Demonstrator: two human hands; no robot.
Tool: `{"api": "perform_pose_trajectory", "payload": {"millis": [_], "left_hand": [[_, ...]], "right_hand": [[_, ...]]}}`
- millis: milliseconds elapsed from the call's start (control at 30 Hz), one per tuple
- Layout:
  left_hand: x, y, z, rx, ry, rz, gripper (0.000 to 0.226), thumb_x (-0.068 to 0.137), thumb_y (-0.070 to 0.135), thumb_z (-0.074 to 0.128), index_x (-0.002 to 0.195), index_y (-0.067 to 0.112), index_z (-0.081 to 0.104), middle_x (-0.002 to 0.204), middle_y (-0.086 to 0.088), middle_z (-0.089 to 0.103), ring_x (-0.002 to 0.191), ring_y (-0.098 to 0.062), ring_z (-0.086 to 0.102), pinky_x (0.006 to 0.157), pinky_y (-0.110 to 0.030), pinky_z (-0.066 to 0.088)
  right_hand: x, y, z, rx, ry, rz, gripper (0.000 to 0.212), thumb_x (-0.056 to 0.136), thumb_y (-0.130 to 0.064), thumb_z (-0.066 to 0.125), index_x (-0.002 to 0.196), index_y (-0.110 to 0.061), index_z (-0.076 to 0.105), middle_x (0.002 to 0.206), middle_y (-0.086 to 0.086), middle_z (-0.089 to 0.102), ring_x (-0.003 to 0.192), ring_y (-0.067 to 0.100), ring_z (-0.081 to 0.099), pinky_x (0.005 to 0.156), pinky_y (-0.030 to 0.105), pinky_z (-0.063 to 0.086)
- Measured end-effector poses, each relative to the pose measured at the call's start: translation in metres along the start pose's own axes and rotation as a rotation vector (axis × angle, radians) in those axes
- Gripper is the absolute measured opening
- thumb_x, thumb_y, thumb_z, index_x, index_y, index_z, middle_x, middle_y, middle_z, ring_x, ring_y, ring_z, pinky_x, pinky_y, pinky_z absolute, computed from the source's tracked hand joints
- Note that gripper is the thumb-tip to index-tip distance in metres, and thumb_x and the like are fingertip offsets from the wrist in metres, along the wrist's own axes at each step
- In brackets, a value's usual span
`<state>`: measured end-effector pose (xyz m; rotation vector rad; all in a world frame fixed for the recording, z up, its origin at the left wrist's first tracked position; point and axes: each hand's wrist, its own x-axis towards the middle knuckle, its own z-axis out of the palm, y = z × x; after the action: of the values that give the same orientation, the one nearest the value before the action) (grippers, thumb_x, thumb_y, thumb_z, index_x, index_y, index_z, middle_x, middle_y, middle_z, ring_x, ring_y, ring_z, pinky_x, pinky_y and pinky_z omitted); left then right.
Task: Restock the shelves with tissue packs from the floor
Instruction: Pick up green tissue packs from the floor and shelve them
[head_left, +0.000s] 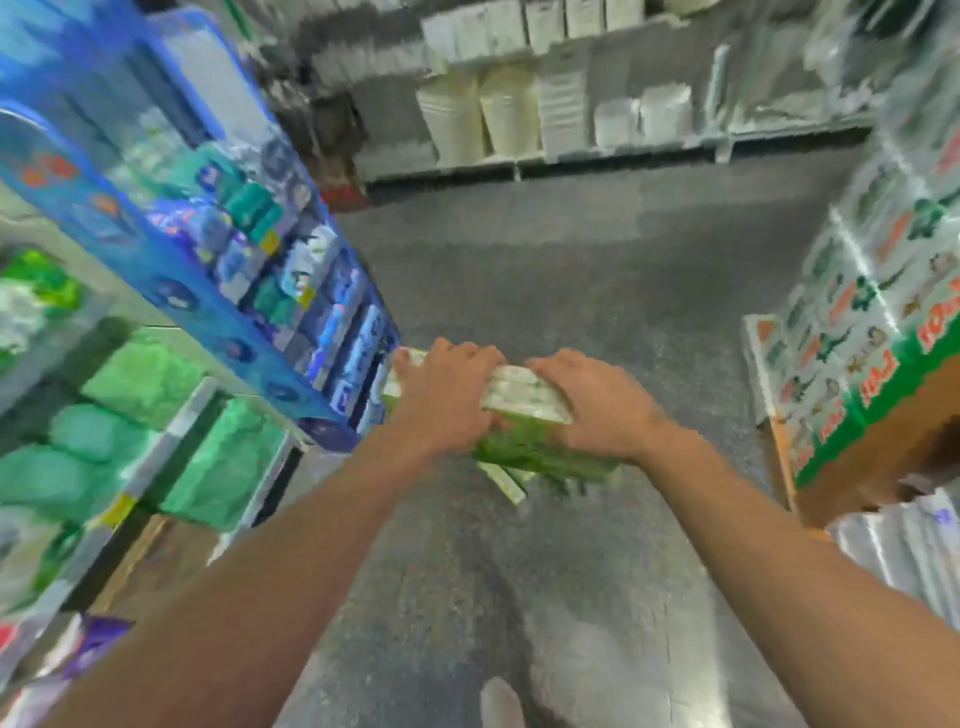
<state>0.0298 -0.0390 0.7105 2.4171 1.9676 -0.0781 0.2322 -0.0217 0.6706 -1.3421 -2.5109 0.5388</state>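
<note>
Left hand (447, 395): clamped over the near-left end of the tissue pack (524, 415).
Right hand (597, 400): clamped on its right end.
Tissue pack: green-and-white, held between both hands above the floor (571, 270).
Shelves (171, 312): left of the left hand, stocked.

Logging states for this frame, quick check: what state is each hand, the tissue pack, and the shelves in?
left hand: closed on the tissue pack's left end
right hand: closed on its right end
tissue pack: gripped by both hands, above the floor, not on a shelf
left shelves: stocked with green and blue packs
back shelf: stocked with white goods
floor: bare ahead
</note>
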Motion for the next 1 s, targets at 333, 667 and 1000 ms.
{"api": "perform_pose_trajectory", "payload": {"millis": [333, 667, 1000], "left_hand": [[-0.196, -0.273, -0.157, 0.155, 0.269, -0.544, 0.07, 0.069, 0.072, 0.064, 0.126, 0.037, 0.046, 0.126, 0.01, 0.053, 0.122, -0.019, 0.045, 0.094, -0.049, 0.034], [-0.264, -0.457, -0.222, 0.244, 0.32, -0.672, 0.073, 0.067, 0.08, 0.057, 0.123, 0.035, 0.048, 0.128, 0.009, 0.052, 0.122, -0.018, 0.04, 0.1, -0.051, 0.029], [-0.166, -0.617, -0.26, 0.351, 0.473, -0.847, 0.069, 0.074, 0.081, 0.047, 0.125, 0.035, 0.051, 0.125, 0.009, 0.054, 0.118, -0.019, 0.043, 0.098, -0.049, 0.031]], "right_hand": [[0.167, -0.342, -0.016, -0.086, 0.371, -0.623, 0.064, 0.066, -0.052, 0.046, 0.123, -0.028, 0.061, 0.101, 0.007, 0.065, 0.086, 0.037, 0.062, 0.075, 0.045, 0.052], [0.291, -0.521, 0.041, 0.049, 0.525, -0.847, 0.071, 0.063, -0.053, 0.072, 0.128, -0.03, 0.054, 0.124, 0.006, 0.058, 0.109, 0.03, 0.056, 0.096, 0.049, 0.044], [0.519, -0.593, 0.029, 0.017, 0.689, -0.956, 0.072, 0.063, -0.036, 0.085, 0.128, -0.031, 0.053, 0.126, 0.004, 0.059, 0.115, 0.027, 0.057, 0.099, 0.06, 0.036]]}}
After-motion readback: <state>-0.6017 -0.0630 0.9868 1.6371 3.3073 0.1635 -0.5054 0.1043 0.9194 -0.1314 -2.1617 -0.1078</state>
